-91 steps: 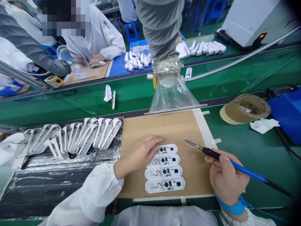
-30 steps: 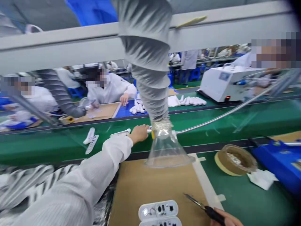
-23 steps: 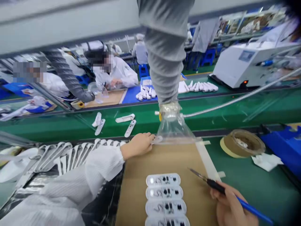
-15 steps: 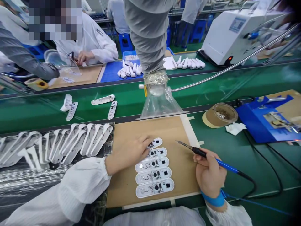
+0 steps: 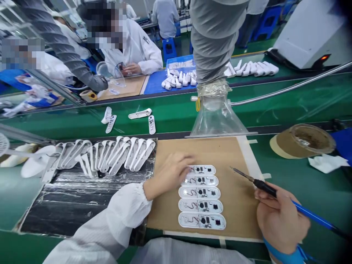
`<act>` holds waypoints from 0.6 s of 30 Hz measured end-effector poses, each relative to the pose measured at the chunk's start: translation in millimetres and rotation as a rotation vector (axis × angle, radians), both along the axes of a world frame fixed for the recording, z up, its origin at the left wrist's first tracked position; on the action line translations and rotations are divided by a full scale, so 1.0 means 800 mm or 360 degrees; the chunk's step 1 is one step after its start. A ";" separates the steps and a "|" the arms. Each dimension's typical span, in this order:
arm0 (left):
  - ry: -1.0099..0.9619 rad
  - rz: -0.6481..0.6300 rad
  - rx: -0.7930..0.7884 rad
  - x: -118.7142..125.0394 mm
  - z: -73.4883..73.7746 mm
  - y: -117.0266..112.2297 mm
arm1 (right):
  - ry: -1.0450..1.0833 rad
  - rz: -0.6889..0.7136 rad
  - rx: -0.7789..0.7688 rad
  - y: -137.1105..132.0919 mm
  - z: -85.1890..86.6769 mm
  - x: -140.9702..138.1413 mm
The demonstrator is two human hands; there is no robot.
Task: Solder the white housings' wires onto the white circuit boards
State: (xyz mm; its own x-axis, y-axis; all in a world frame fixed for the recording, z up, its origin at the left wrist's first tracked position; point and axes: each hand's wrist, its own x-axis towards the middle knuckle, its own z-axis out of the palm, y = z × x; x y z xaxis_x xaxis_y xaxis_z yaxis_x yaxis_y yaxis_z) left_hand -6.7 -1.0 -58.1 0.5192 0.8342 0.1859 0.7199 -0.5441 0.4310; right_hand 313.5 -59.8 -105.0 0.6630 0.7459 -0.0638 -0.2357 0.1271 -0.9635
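Note:
Several white oval casings with small circuit boards and thin wires lie in a column on the brown board (image 5: 170, 146). My left hand (image 5: 172, 171) is over the left end of the farthest casing (image 5: 205, 169), fingers stretched and apart, slightly blurred; whether they touch it I cannot tell. The nearest casing (image 5: 202, 221) lies flat at the front of the column. To the right of the column, my right hand (image 5: 284, 216) grips a soldering iron (image 5: 264, 186) with a blue cable, its tip pointing left above the board. A blue band (image 5: 283, 253) circles that wrist.
White curved shells (image 5: 140, 156) line a black wrapped mat (image 5: 90, 205) on the left. A clear fume hood (image 5: 217, 119) hangs behind the board. At right stand a brown round tub (image 5: 305, 141) and crumpled tissue (image 5: 328, 163). A co-worker (image 5: 132, 47) sits across the green belt (image 5: 176, 121).
The farthest casing, tilted before, now lies level with the others. My left hand has shifted toward its left end. The view has swung left; my right hand still holds the soldering iron.

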 end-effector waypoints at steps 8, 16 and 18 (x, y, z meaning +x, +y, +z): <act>0.0706 0.0420 0.0170 -0.140 0.043 0.035 | -0.0014 0.0023 -0.0060 -0.001 -0.002 0.001; 0.0612 0.0101 0.0064 -0.151 0.064 0.075 | 0.0031 0.0118 0.0172 0.002 -0.006 -0.001; 0.0462 0.0143 0.0165 -0.144 0.070 0.078 | 0.0029 0.0125 0.0191 0.007 -0.002 0.000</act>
